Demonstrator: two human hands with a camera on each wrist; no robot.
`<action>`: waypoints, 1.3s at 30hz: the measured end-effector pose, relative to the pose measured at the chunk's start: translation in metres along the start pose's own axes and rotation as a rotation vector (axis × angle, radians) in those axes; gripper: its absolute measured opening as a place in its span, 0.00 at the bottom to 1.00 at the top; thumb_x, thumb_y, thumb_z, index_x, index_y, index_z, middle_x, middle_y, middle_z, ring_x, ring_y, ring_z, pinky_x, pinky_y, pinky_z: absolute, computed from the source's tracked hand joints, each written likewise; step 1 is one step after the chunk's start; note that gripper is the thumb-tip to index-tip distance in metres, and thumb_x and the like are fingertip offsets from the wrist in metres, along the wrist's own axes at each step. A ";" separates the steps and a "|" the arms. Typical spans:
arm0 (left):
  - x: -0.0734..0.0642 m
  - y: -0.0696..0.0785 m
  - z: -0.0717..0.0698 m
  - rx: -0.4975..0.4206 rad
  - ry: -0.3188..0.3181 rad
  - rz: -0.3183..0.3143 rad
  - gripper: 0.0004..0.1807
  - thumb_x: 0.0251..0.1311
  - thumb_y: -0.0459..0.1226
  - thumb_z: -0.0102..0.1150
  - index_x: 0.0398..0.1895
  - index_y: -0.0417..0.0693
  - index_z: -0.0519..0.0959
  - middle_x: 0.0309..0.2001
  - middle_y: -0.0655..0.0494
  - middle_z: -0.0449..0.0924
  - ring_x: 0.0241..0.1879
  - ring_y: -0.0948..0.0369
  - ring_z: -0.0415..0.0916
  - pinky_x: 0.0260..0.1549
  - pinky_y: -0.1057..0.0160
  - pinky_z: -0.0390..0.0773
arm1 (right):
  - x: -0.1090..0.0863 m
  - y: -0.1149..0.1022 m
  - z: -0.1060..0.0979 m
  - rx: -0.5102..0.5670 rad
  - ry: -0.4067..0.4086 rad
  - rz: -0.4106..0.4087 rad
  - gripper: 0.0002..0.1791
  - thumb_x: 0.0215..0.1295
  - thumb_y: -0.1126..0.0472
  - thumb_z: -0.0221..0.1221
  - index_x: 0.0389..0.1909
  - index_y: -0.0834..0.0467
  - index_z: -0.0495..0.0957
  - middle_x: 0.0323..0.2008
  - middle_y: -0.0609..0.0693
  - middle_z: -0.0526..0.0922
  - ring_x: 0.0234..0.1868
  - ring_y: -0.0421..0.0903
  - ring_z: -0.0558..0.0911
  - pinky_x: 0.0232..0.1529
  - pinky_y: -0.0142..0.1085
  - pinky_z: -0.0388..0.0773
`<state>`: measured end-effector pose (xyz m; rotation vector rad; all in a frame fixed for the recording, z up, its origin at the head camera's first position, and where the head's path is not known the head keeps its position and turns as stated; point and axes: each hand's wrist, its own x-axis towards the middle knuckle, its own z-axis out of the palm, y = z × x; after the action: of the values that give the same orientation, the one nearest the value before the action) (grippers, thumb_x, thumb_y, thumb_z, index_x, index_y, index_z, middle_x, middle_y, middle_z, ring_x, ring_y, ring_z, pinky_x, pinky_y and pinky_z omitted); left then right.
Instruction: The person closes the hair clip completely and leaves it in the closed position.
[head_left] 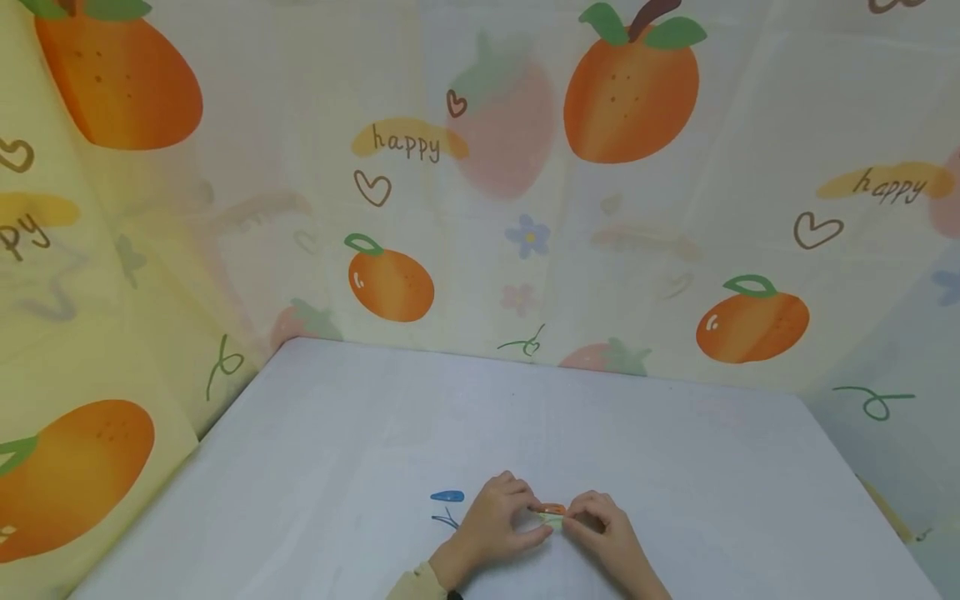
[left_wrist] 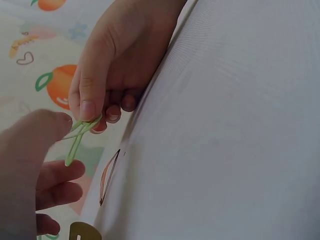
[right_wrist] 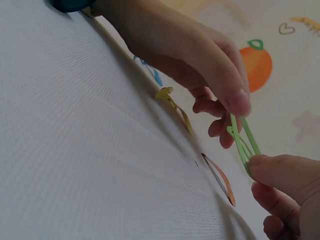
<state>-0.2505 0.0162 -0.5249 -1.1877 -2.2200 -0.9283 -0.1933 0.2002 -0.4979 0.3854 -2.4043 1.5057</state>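
Observation:
A light green snap hair clip is held between both hands just above the white table, its thin arms spread apart. My left hand pinches one end of the clip, thumb on top, in the right wrist view. At the other end, my right hand grips it between thumb and fingers, as the left wrist view shows with the green clip. An orange snap hair clip lies on the table just beyond the hands, its arms apart in the right wrist view.
Left of the hands lie a blue hair clip and a second blue clip with spread arms. A yellow hair clip lies near the left hand. Fruit-printed cloth hangs behind the white table.

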 end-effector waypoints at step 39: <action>-0.001 0.002 -0.001 0.050 -0.063 -0.069 0.03 0.41 0.42 0.65 0.20 0.55 0.80 0.23 0.71 0.74 0.27 0.70 0.60 0.29 0.72 0.60 | 0.000 -0.008 0.001 -0.042 0.010 -0.019 0.11 0.43 0.74 0.64 0.21 0.56 0.76 0.27 0.49 0.77 0.31 0.43 0.69 0.34 0.32 0.67</action>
<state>-0.2488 0.0160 -0.5243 -1.1394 -2.3332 -0.8683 -0.1903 0.1962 -0.4914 0.3897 -2.4135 1.4432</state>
